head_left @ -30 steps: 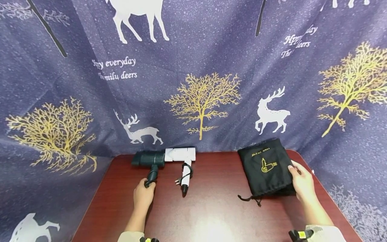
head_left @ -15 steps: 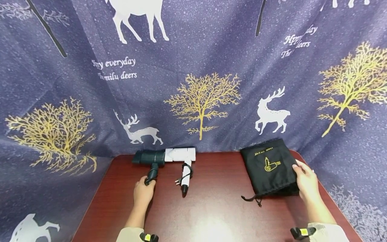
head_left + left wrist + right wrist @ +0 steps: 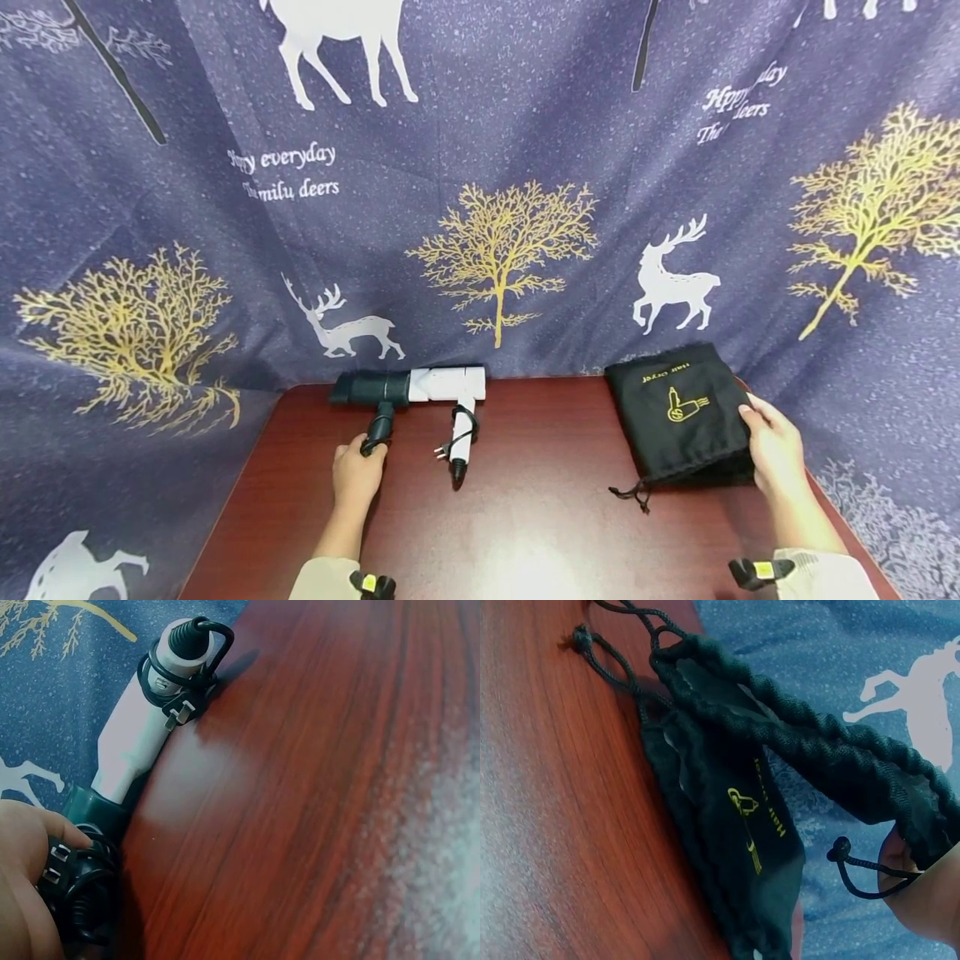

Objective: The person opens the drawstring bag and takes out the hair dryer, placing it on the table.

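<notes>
At the table's back left, my left hand (image 3: pixel 357 475) grips the lower handle of a dark green hair dryer (image 3: pixel 371 389), whose cord is wrapped around the handle. A white hair dryer (image 3: pixel 450 383) lies end to end with it, its black cord (image 3: pixel 154 675) wound on the handle and its plug (image 3: pixel 178 712) showing. On the right, my right hand (image 3: pixel 776 446) pinches the edge of a black drawstring bag (image 3: pixel 675 408) with yellow hair dryer print. The right wrist view shows this lifted bag's gathered mouth (image 3: pixel 832 742) above a second black printed bag (image 3: pixel 735 832) on the table.
The dark red wooden table (image 3: pixel 525 467) has its back edge against a blue curtain (image 3: pixel 525 125) printed with deer and trees. Drawstring ends (image 3: pixel 632 496) hang loose at the bag's near left corner. Glare shows on the table's front.
My right hand has slid to the right, drawing the lifted black drawstring bag with it. The left hand and both hair dryers have hardly moved.
</notes>
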A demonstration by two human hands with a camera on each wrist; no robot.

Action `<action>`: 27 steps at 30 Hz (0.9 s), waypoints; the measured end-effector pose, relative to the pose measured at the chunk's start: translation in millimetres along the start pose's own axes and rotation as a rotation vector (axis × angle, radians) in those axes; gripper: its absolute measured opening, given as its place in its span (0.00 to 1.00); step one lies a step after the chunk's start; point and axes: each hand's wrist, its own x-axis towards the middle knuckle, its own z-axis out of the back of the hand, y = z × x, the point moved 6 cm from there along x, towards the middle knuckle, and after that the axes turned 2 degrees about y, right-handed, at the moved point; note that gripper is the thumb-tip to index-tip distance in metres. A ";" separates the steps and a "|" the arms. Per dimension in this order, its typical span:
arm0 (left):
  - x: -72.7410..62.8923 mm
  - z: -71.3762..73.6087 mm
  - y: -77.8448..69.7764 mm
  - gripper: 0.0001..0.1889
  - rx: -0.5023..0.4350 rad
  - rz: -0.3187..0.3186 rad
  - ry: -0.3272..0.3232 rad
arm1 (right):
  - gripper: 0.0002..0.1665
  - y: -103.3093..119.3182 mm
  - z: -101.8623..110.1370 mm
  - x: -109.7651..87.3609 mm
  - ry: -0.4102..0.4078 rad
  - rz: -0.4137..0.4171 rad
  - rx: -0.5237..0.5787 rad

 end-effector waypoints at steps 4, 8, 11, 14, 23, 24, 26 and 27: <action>2.0 -0.8 -0.1 0.29 0.001 -0.005 -0.011 | 0.19 -1.1 5.6 3.0 -0.009 0.001 -0.001; 3.1 -1.4 -0.7 0.29 -0.008 -0.005 -0.012 | 0.20 -1.2 11.7 5.2 -0.040 0.004 -0.009; 3.8 -1.9 -0.8 0.29 -0.016 0.000 -0.009 | 0.22 -1.0 16.5 6.8 -0.072 -0.001 -0.026; 5.0 -3.1 -0.7 0.29 -0.017 0.006 -0.010 | 0.21 -2.6 22.0 8.9 -0.106 -0.027 -0.054; 5.7 -4.3 -0.9 0.30 -0.043 0.026 -0.003 | 0.28 -14.7 33.7 12.9 -0.123 -0.058 -0.264; 5.1 -4.5 -0.7 0.30 -0.045 0.027 0.002 | 0.29 -16.5 34.8 13.5 -0.124 -0.061 -0.293; 3.8 -5.4 0.1 0.30 -0.051 0.029 0.009 | 0.31 -19.4 36.4 13.9 -0.118 -0.063 -0.358; 3.1 -5.8 0.6 0.31 -0.055 0.030 0.011 | 0.32 -21.3 37.5 14.2 -0.120 -0.073 -0.372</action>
